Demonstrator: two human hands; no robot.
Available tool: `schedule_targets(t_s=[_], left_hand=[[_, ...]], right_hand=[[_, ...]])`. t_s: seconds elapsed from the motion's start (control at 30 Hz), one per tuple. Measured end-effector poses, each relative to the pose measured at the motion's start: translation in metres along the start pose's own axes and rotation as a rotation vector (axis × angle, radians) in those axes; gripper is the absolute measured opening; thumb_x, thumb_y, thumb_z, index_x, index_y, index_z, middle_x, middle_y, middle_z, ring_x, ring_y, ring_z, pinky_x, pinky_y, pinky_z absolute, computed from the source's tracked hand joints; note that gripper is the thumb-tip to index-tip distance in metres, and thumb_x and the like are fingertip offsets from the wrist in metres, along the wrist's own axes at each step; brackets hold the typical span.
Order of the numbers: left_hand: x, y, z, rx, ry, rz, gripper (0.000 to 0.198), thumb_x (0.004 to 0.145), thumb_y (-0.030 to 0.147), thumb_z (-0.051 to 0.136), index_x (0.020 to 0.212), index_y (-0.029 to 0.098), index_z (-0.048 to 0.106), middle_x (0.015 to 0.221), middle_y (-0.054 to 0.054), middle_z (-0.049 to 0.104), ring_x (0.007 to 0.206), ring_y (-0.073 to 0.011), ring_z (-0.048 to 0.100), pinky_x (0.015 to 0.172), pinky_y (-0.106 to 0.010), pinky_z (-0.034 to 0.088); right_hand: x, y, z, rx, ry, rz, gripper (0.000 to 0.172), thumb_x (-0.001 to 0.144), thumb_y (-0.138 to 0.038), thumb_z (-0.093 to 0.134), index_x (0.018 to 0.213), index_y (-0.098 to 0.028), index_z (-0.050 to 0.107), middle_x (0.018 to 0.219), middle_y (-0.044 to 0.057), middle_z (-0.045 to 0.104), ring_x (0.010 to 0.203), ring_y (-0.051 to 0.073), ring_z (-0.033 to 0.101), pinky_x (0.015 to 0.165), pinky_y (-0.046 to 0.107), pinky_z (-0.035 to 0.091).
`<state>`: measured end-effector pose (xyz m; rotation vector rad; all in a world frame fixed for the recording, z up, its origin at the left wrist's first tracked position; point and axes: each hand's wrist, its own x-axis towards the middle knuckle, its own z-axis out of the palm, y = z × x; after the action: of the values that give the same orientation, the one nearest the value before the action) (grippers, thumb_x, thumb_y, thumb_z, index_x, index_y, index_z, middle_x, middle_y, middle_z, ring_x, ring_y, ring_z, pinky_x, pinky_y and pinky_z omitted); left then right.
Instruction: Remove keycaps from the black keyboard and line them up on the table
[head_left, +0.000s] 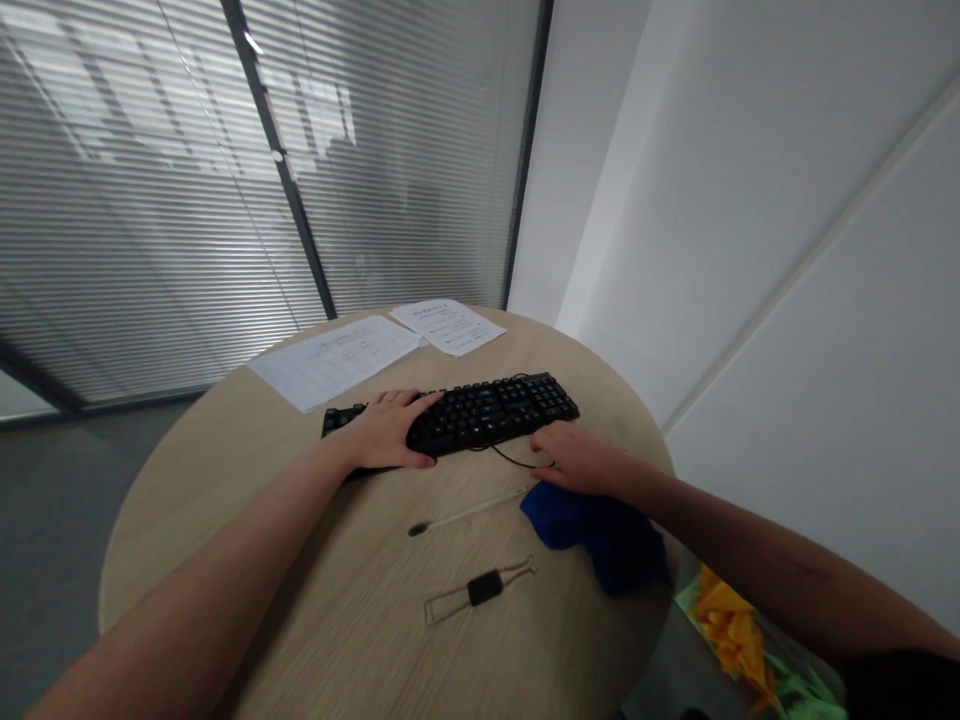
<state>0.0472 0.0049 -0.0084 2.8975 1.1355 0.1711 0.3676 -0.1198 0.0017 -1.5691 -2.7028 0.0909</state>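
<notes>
A black keyboard (491,412) lies slightly slanted across the round table. Over its left part rests my left hand (386,430), fingers spread, the thumb apart toward the near edge. At the keyboard's near right corner is my right hand (574,460), its fingers bent and the thumb apart from them. A thin black cable (512,461) runs from under the keyboard toward the right hand, where its end is hidden. Just below that hand lies a crumpled blue cloth (592,525). A thin light stick with a dark tip (465,514) lies in front of the keyboard.
Nearer me lies a wire piece with a black block (485,588) in its middle. Two printed sheets, one left (337,358) and one right (450,325), are at the back of the wooden table (360,620). Orange cloth (726,620) and green material (802,695) are beyond its right edge.
</notes>
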Motion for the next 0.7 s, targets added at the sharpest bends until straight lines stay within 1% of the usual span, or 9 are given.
schedule_targets(t_s=[0.1, 0.2, 0.3, 0.43, 0.5, 0.57, 0.63, 0.7], left_hand=[[0.000, -0.001, 0.001, -0.014, 0.013, 0.012, 0.109, 0.061, 0.068, 0.068, 0.152, 0.024, 0.029, 0.143, -0.018, 0.045, 0.128, -0.0406, 0.043, 0.107, -0.054, 0.029], [0.000, -0.001, 0.001, -0.032, 0.015, 0.007, 0.109, 0.060, 0.068, 0.069, 0.152, 0.023, 0.029, 0.143, -0.018, 0.044, 0.127, -0.0410, 0.043, 0.107, -0.054, 0.030], [0.001, -0.001, 0.000, -0.050, 0.020, 0.013, 0.108, 0.061, 0.067, 0.069, 0.151, 0.024, 0.029, 0.144, -0.017, 0.044, 0.127, -0.0402, 0.043, 0.107, -0.054, 0.030], [0.001, 0.001, -0.002, -0.063, 0.017, 0.016, 0.108, 0.060, 0.066, 0.069, 0.151, 0.023, 0.029, 0.144, -0.016, 0.045, 0.127, -0.0397, 0.043, 0.107, -0.053, 0.029], [0.001, 0.003, -0.002, -0.055, 0.012, 0.017, 0.109, 0.061, 0.065, 0.069, 0.152, 0.022, 0.029, 0.144, -0.017, 0.044, 0.128, -0.0398, 0.042, 0.108, -0.053, 0.029], [0.001, 0.004, -0.002, -0.035, 0.005, 0.013, 0.109, 0.061, 0.065, 0.069, 0.152, 0.021, 0.029, 0.144, -0.017, 0.044, 0.128, -0.0400, 0.042, 0.108, -0.052, 0.028], [0.000, 0.004, -0.001, -0.012, -0.004, 0.006, 0.109, 0.061, 0.067, 0.068, 0.152, 0.021, 0.029, 0.145, -0.018, 0.043, 0.128, -0.0407, 0.042, 0.109, -0.053, 0.026], [0.000, 0.003, 0.000, 0.002, -0.011, 0.001, 0.109, 0.062, 0.071, 0.066, 0.152, 0.022, 0.028, 0.146, -0.019, 0.042, 0.129, -0.0415, 0.041, 0.109, -0.055, 0.024]], right_hand=[[0.000, -0.004, 0.001, -0.043, -0.014, 0.006, 0.019, 0.090, -0.031, 0.058, 0.094, -0.013, 0.061, 0.100, 0.012, 0.063, 0.092, 0.023, 0.059, 0.082, 0.033, 0.045], [-0.001, -0.005, 0.006, -0.062, 0.007, -0.002, 0.014, 0.092, -0.026, 0.054, 0.093, -0.013, 0.060, 0.101, 0.012, 0.062, 0.092, 0.021, 0.058, 0.082, 0.032, 0.044], [-0.002, -0.002, 0.013, -0.057, 0.034, 0.019, 0.015, 0.094, -0.022, 0.049, 0.095, -0.012, 0.060, 0.100, 0.012, 0.063, 0.094, 0.021, 0.058, 0.085, 0.031, 0.043], [0.001, 0.002, 0.019, -0.068, 0.053, 0.081, 0.020, 0.097, -0.018, 0.044, 0.092, -0.013, 0.063, 0.096, 0.010, 0.065, 0.093, 0.020, 0.058, 0.086, 0.031, 0.042], [0.002, 0.003, 0.019, -0.114, 0.082, 0.100, 0.022, 0.097, -0.020, 0.046, 0.090, -0.015, 0.066, 0.094, 0.010, 0.065, 0.094, 0.021, 0.057, 0.086, 0.032, 0.041], [0.002, 0.004, 0.017, -0.152, 0.117, 0.114, 0.018, 0.095, -0.025, 0.052, 0.093, -0.017, 0.068, 0.097, 0.010, 0.065, 0.096, 0.023, 0.056, 0.086, 0.033, 0.041], [-0.002, 0.006, 0.013, -0.147, 0.133, 0.140, 0.017, 0.092, -0.030, 0.057, 0.097, -0.019, 0.069, 0.098, 0.010, 0.064, 0.096, 0.024, 0.056, 0.084, 0.034, 0.042], [-0.012, 0.010, 0.006, -0.101, 0.141, 0.172, 0.022, 0.093, -0.035, 0.056, 0.097, -0.019, 0.070, 0.096, 0.009, 0.065, 0.094, 0.024, 0.057, 0.084, 0.035, 0.043]])
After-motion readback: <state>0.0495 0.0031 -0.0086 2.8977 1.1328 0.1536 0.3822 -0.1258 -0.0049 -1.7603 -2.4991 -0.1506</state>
